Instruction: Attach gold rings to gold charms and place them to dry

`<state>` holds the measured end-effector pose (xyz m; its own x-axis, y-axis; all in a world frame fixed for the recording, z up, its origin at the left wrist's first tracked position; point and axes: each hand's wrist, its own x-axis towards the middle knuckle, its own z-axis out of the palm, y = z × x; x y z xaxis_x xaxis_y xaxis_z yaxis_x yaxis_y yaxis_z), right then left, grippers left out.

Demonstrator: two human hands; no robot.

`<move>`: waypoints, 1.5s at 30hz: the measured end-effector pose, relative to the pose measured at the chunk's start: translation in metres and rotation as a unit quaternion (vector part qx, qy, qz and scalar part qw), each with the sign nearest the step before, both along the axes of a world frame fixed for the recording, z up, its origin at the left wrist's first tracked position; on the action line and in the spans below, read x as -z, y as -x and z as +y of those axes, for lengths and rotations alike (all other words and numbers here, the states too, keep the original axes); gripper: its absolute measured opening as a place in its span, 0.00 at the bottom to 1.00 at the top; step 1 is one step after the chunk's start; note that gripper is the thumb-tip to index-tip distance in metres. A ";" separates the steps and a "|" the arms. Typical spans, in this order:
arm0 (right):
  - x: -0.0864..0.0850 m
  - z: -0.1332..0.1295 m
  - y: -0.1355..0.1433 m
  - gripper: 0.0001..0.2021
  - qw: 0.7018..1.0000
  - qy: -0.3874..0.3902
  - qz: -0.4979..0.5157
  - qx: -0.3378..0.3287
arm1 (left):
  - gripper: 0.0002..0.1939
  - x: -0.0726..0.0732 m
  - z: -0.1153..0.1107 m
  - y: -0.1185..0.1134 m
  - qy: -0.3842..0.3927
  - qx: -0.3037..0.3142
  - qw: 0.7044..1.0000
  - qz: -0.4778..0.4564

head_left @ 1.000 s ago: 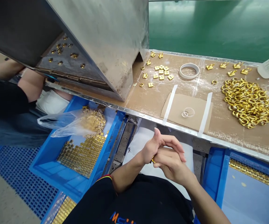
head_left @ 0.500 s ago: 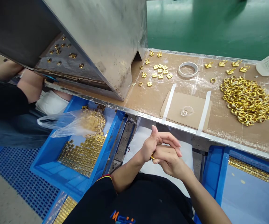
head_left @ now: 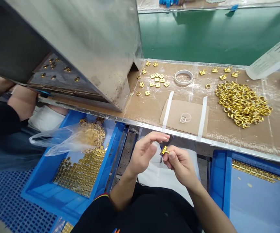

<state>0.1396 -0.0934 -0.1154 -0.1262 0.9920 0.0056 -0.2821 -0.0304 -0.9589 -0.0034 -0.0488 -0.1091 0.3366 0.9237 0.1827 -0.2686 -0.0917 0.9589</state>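
Note:
Between the thumb and fingers of my right hand (head_left: 180, 163) is a small gold piece (head_left: 164, 150) with a square head and a thin end. My left hand (head_left: 143, 155) is just left of it, fingers apart and curved, not touching the piece. Beyond my hands, a cardboard pad (head_left: 171, 113) is held by two white tape strips, with a small clear round dish (head_left: 185, 117) on it. A heap of gold rings (head_left: 243, 103) lies on the bench to the right. Several small gold square pieces (head_left: 157, 79) lie near a tape roll (head_left: 183, 77).
A metal hood (head_left: 98, 48) stands on the left of the bench. Blue bins (head_left: 40, 194) (head_left: 221, 181) with gold parts flank me below the bench edge. A plastic bottle (head_left: 271, 58) leans in from the right. Another person's arm (head_left: 22, 100) is at far left.
My hands were pressed together and have come apart. The gold piece now shows in my right hand, and my left hand has opened. The view has shifted slightly.

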 end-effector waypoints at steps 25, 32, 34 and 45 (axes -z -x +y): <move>-0.003 0.002 0.002 0.24 0.956 0.191 0.185 -0.122 | 0.31 0.005 0.008 -0.008 0.063 -0.064 0.995 -0.039; -0.002 0.000 0.008 0.27 0.984 0.125 0.058 -0.113 | 0.39 -0.010 0.009 -0.025 0.213 -0.007 0.974 -0.075; -0.002 0.000 0.009 0.27 0.987 0.108 0.036 -0.112 | 0.42 -0.011 0.008 -0.026 0.234 0.007 0.970 -0.074; -0.009 -0.006 0.004 0.29 0.989 0.065 -0.059 -0.118 | 0.49 -0.016 0.001 -0.025 0.211 0.109 0.969 -0.073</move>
